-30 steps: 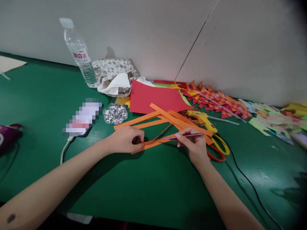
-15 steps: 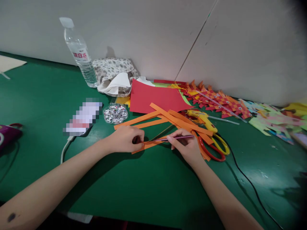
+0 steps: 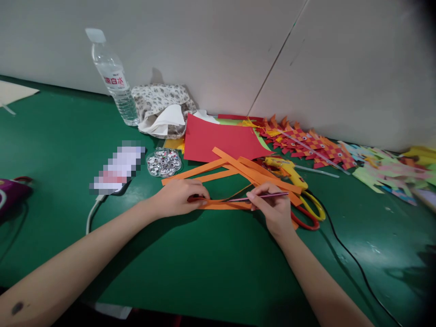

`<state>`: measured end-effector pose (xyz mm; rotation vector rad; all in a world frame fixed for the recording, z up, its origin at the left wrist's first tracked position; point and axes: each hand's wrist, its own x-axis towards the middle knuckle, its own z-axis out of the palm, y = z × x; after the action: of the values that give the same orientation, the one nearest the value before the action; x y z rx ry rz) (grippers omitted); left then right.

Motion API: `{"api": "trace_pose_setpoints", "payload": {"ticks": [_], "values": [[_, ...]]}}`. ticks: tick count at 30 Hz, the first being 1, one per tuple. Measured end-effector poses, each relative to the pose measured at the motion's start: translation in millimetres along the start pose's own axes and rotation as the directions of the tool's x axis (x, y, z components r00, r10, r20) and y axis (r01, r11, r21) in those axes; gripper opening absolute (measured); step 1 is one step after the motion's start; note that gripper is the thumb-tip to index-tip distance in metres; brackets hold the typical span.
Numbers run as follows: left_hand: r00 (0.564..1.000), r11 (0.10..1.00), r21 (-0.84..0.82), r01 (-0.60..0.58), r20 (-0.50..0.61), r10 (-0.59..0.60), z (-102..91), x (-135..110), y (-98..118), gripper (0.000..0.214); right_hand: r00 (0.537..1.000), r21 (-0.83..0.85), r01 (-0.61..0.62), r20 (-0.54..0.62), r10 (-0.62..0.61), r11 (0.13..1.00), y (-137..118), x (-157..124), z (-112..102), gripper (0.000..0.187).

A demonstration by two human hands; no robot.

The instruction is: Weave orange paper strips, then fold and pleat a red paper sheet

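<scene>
My left hand (image 3: pixel 180 197) is closed, thumb and fingers pinching the left end of an orange paper strip (image 3: pixel 226 205). Part of the strip inside that hand is hidden. A second narrow edge of paper curves up above it towards my right hand (image 3: pixel 272 209). That hand is closed round a thin pink-purple pencil (image 3: pixel 238 199), whose left end lies along the strip. Just behind my hands, several loose orange paper strips (image 3: pixel 221 172) cross one another in a pile. Scissors with red and yellow handles (image 3: pixel 318 209) lie beside my right hand, partly covered.
A yellow glue gun (image 3: pixel 293 172) with a black cord lies behind the scissors. Farther back are red paper (image 3: pixel 221 138), woven paper fish (image 3: pixel 309 141) and paper scraps (image 3: pixel 384 168). To the left are googly eyes (image 3: pixel 164 162), a phone (image 3: pixel 119 168) and a water bottle (image 3: pixel 116 81).
My right hand and the pencil have shifted a little to the right. The orange strip between my hands now lies more level. My left hand's fingers have stretched slightly rightward.
</scene>
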<state>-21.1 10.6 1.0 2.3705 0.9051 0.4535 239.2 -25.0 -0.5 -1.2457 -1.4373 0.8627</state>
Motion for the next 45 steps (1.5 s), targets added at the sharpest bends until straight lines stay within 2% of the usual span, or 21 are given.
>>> {"api": "trace_pose_setpoints", "payload": {"ticks": [4, 9, 18, 21, 25, 33, 40, 45], "values": [[1.000, 1.000, 0.004, 0.016, -0.023, -0.016, 0.6, 1.0, 0.6, 0.016, 0.999, 0.047, 0.036, 0.003, -0.037, 0.998, 0.3, -0.5, -1.0, 0.016], [0.999, 1.000, -0.005, 0.016, -0.027, -0.017, 0.8, 1.4, -0.6, 0.014, 0.998, 0.003, -0.012, 0.063, 0.012, 1.000, -2.0, -0.4, 2.8, 0.015], [0.999, 1.000, 0.004, 0.020, -0.038, -0.020, 0.3, 0.7, -2.4, 0.010, 0.983, 0.044, -0.037, -0.180, 0.044, 0.998, -5.1, 3.1, 0.8, 0.017], [0.999, 1.000, -0.004, 0.023, -0.032, -0.023, -0.4, 1.1, -1.9, 0.010, 0.979, 0.050, -0.030, -0.200, 0.039, 0.998, -5.2, 3.0, 1.3, 0.018], [0.999, 0.999, -0.009, 0.034, -0.023, -0.034, -1.3, 1.8, -0.6, 0.009, 0.989, 0.064, 0.001, -0.148, 0.008, 0.998, -5.7, 0.3, 4.8, 0.018], [0.998, 0.998, -0.014, 0.068, -0.006, -0.068, -1.8, 3.0, 0.4, 0.009, 0.992, -0.034, -0.070, 0.106, 0.073, 0.997, -7.3, -5.8, 19.9, 0.023], [0.997, 0.997, -0.020, 0.072, 0.001, -0.072, -0.4, 2.8, -0.8, 0.010, 0.985, -0.089, -0.091, 0.138, 0.102, 0.992, -9.2, -6.4, 23.6, 0.023], [0.997, 0.997, -0.021, 0.071, -0.006, -0.071, -0.4, 1.9, 0.0, 0.011, 0.993, -0.059, -0.071, 0.092, 0.076, 0.996, -7.7, -6.8, 21.4, 0.024]]}}
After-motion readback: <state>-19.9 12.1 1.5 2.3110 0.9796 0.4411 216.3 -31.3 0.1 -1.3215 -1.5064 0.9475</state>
